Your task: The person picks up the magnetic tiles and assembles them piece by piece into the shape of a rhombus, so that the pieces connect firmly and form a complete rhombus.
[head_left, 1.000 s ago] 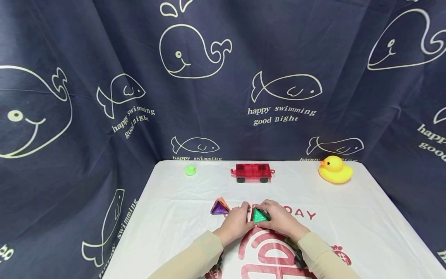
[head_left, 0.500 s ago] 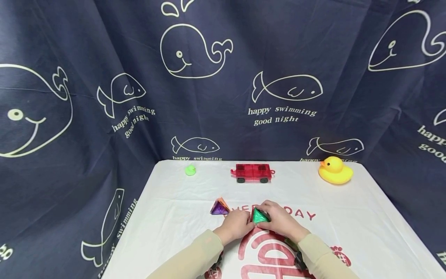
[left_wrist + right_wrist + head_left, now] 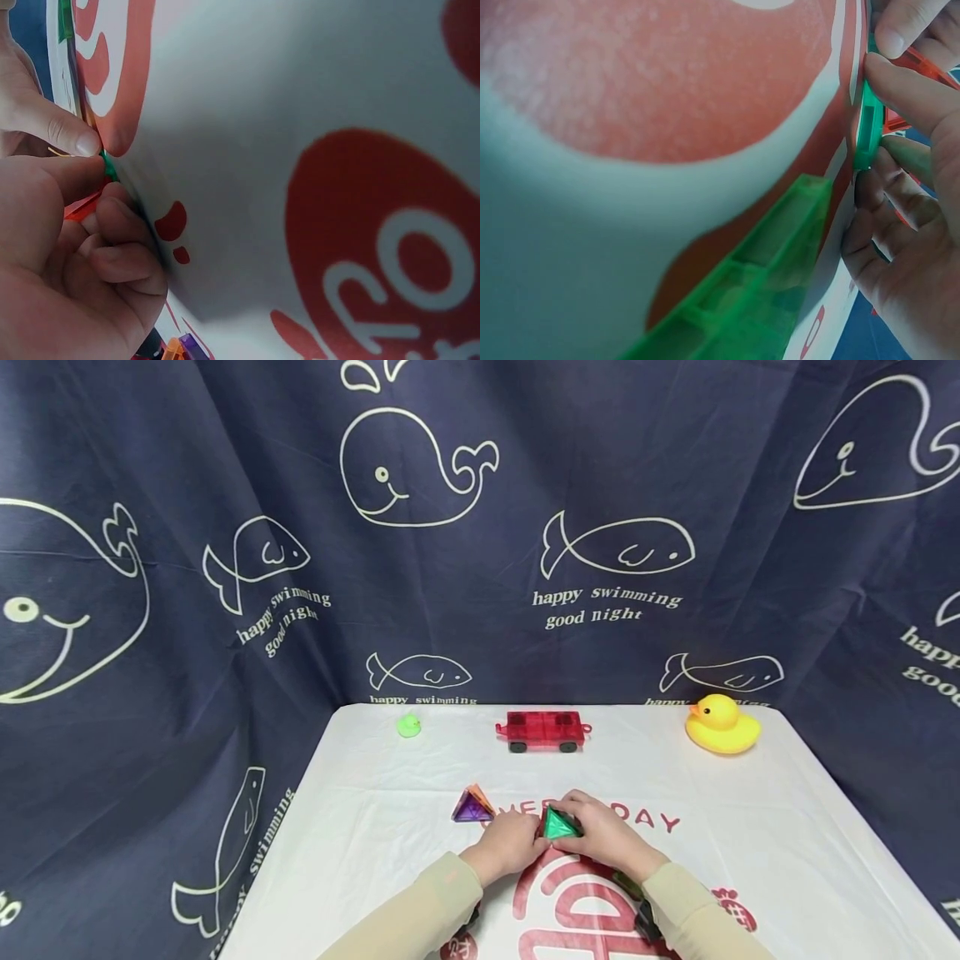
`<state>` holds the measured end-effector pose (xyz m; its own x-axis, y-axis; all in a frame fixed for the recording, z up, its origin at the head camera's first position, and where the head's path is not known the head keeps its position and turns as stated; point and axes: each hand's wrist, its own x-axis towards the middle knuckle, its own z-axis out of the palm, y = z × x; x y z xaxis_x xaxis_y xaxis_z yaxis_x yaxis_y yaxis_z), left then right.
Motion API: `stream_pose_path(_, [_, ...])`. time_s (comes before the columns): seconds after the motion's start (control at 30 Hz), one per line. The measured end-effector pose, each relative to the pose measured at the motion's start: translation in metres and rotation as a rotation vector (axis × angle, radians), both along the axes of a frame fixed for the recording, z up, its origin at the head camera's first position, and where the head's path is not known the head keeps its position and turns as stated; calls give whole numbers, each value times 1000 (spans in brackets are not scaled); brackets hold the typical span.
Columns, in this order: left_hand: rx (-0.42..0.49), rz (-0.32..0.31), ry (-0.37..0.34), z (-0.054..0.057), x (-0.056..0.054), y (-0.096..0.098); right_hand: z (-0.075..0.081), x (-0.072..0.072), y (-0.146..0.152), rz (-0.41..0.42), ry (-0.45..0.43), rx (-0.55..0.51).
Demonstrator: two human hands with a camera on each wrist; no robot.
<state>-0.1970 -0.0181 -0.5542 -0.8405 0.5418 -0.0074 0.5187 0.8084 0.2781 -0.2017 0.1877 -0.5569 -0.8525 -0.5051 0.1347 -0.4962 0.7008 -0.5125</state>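
Note:
In the head view, a green triangular magnetic tile (image 3: 558,824) stands at mid-table, leaning together with a red tile (image 3: 924,69) that shows behind it in the right wrist view. My right hand (image 3: 603,831) grips the green tile from the right, its thumb at the lower corner. From the left, my left hand (image 3: 510,843) pinches at the red tile's edge with thumb and forefinger, the other fingers curled. Both thumbs nearly meet low on the tiles. Just left of my left hand is a small pyramid of purple and orange tiles (image 3: 472,806).
A red wheeled toy cart (image 3: 543,731) stands at the back, between a small green duck (image 3: 408,726) and a larger yellow duck (image 3: 722,725). Another green tile (image 3: 757,277) lies by my right wrist. A dark blue curtain (image 3: 480,577) hangs behind the white table (image 3: 360,827).
My left fingers, raised at the tile's far side one second ago, have drawn down and curled lower beside it. My right hand and the green tile have stayed nearly still.

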Motion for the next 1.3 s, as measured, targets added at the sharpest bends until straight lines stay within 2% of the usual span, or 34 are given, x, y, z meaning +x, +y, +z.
stream_pose_path(0.13, [-13, -6, 0, -2, 0, 0, 0, 0, 0, -3, -29, 10])
stream_pose_path(0.4, [-4, -21, 5, 3, 1, 0, 1, -2, 8, -3, -78, -9])
stream_pose_path(0.7, [21, -11, -22, 5, 2, 0, 10, 1, 41, 30, -128, -11])
stream_pose_path(1.0, [26, -8, -26, 5, 1, -2, 15, 18, 79, -37, -257, 32])
stream_pose_path(1.1, [35, -10, -36, 5, 1, -3, 14, 26, 88, -41, -270, 34])
stream_pose_path(1.3, [37, -3, -57, 6, 2, -3, 11, 39, 104, 13, -248, 9])
